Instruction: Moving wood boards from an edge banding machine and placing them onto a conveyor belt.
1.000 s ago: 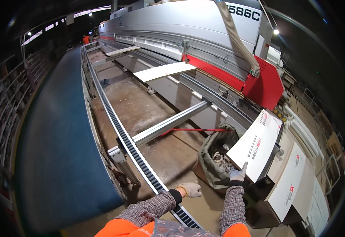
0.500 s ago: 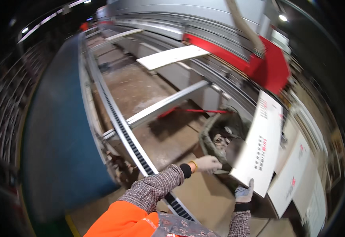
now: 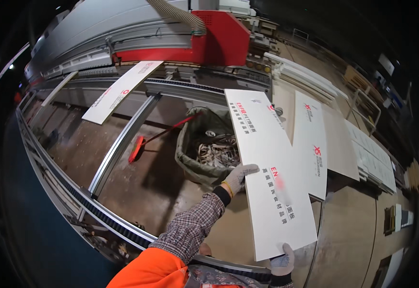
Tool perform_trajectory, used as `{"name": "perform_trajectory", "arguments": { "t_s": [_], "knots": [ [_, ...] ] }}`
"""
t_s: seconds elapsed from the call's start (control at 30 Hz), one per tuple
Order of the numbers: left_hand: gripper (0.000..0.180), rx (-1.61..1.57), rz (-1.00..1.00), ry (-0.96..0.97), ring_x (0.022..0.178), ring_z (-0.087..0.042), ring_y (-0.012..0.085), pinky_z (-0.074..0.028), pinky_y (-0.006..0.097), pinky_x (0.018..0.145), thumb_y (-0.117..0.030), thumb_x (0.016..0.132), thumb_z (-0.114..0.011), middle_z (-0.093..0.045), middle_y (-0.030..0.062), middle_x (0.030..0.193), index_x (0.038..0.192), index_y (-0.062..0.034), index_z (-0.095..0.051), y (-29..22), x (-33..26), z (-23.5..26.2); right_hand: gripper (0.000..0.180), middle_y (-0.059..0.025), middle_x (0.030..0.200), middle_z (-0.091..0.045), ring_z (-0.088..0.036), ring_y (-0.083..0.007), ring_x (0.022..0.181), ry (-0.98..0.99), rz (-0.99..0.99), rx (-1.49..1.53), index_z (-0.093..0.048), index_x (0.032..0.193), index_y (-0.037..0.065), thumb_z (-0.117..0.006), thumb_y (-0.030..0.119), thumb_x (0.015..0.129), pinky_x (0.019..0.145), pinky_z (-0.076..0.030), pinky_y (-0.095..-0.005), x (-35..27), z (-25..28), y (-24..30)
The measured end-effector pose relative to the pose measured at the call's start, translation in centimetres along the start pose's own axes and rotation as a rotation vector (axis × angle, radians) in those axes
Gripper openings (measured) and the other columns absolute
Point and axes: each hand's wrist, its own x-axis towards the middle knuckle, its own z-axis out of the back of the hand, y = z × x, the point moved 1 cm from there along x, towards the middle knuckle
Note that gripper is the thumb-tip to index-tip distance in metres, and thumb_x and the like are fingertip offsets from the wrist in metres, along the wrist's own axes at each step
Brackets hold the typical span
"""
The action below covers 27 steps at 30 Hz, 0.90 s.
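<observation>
A long white board (image 3: 272,192) with red and black print lies tilted across my two gloved hands. My left hand (image 3: 238,178) is closed on its left edge, about midway along. At the near end, my right hand (image 3: 282,261) grips the short edge with the thumb on the upper face; its other fingers are mostly hidden beneath. Just beyond my left hand stands a green fabric bin (image 3: 184,156) holding curled strip scraps (image 3: 217,152). The held board overlaps the bin's right side. Behind it, to the right, another printed white board (image 3: 310,139) is partly covered.
A grey machine with a red end housing (image 3: 224,41) and a ribbed hose (image 3: 183,17) spans the back. A white panel (image 3: 123,91) rests at its front. Metal rails (image 3: 123,144) cross the left side, beside a red broom (image 3: 136,150). More boards (image 3: 370,156) lie at right.
The view has swung to the right. My left hand, earlier apart from the board, now holds its left edge. The board has turned, its far end now leaning leftward.
</observation>
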Motion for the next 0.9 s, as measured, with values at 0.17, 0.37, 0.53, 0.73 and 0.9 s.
{"name": "perform_trajectory", "arguments": {
  "t_s": [0.17,0.37,0.53,0.73,0.9],
  "knots": [
    [0.026,0.117,-0.166,0.046,0.094,-0.07,0.0153,-0.059,0.028,0.082,-0.006,0.091,-0.071,-0.07,0.0071,0.107,0.115,0.0007,-0.063,1.6,-5.5,0.4,0.067,-0.0215,0.14,-0.054,-0.055,-0.0363,0.127,0.117,0.09,-0.035,-0.044,0.144,-0.004,-0.06,0.011,0.08,0.108,-0.047,-0.0495,-2.1,3.2,1.4],
    [0.034,-0.091,-0.068,0.017,0.085,-0.069,0.0105,-0.057,0.023,0.071,-0.001,0.088,-0.069,-0.071,0.0061,0.103,0.121,0.0019,-0.063,-1.0,-17.5,-0.9,0.067,-0.0255,0.14,-0.053,-0.055,-0.0393,0.126,0.344,0.053,-0.096,-0.045,0.141,-0.003,-0.06,0.01,0.077,0.107,-0.046,-0.0501,-3.2,3.1,2.9],
    [0.036,0.314,-0.46,-0.088,0.09,-0.065,0.0104,-0.056,0.025,0.076,0.002,0.083,-0.072,-0.069,0.0063,0.106,0.118,-0.0024,-0.064,-4.5,-32.1,7.2,0.06,-0.0241,0.128,-0.061,-0.061,-0.0364,0.116,0.52,0.105,-0.432,-0.056,0.129,-0.005,-0.062,0.008,0.07,0.1,-0.051,-0.047,-4.7,-2.4,-0.3],
    [0.033,0.839,-1.128,-0.648,0.105,-0.066,0.0229,-0.054,0.037,0.097,-0.001,0.088,-0.064,-0.067,0.0129,0.115,0.121,0.0024,-0.059,-5.7,-50.4,15.3,0.019,-0.0083,0.081,-0.067,-0.064,-0.0184,0.072,0.863,-0.242,-0.593,-0.069,0.088,-0.001,-0.068,0.003,0.07,0.068,-0.052,-0.0271,-4.9,-16.3,-10.0],
    [0.038,-0.476,-1.165,-0.753,0.12,-0.062,0.0346,-0.049,0.048,0.108,-0.009,0.095,-0.055,-0.062,0.0234,0.131,0.127,0.0097,-0.057,-6.9,-68.2,19.5,0.057,-0.0082,0.108,-0.066,-0.064,-0.0165,0.094,1.168,-0.844,-0.506,-0.06,0.126,-0.004,-0.072,0.005,0.071,0.082,-0.053,-0.0275,-12.3,-28.6,-25.9]
  ]
}}
